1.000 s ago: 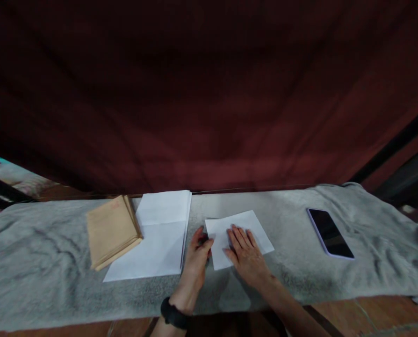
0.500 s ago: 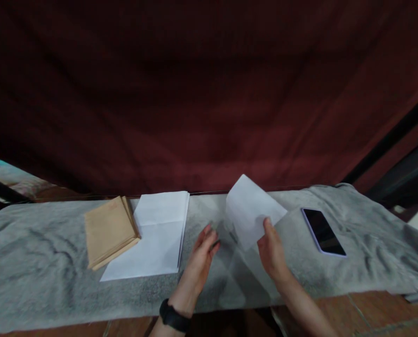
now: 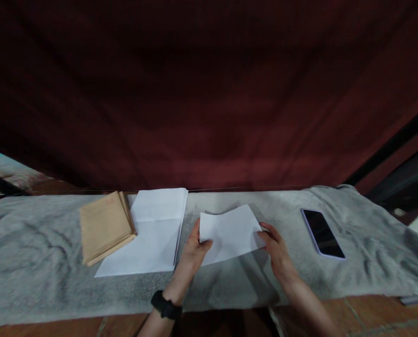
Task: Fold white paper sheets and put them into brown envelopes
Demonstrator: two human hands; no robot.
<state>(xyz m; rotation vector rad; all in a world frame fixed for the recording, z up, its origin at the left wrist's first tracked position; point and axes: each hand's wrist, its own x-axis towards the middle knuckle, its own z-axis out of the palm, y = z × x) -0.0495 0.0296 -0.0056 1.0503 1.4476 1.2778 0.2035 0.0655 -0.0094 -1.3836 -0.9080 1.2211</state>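
- A black wristband (image 3: 165,305) sits on the left wrist, nearest the camera.
- The left hand (image 3: 191,250) pinches the left edge of a folded white sheet (image 3: 230,231), thumb on top.
- The right hand (image 3: 277,250) grips the sheet's right edge, so it is held between both hands over the grey cloth (image 3: 37,262).
- Left of it lie a stack of white paper (image 3: 153,234) and brown envelopes (image 3: 104,227), touching; a phone (image 3: 321,233) lies to the right.
- Behind hangs a dark red curtain (image 3: 209,117).

- Seemingly a makeshift home paperwork spot: a counter draped in a grey fleece blanket (image 3: 37,262), with a dark red cloth curtain (image 3: 209,93) behind.
- Left: a stack of tan paper envelopes (image 3: 104,227) and plain white paper sheets (image 3: 153,234); right: a black slab smartphone (image 3: 321,232).
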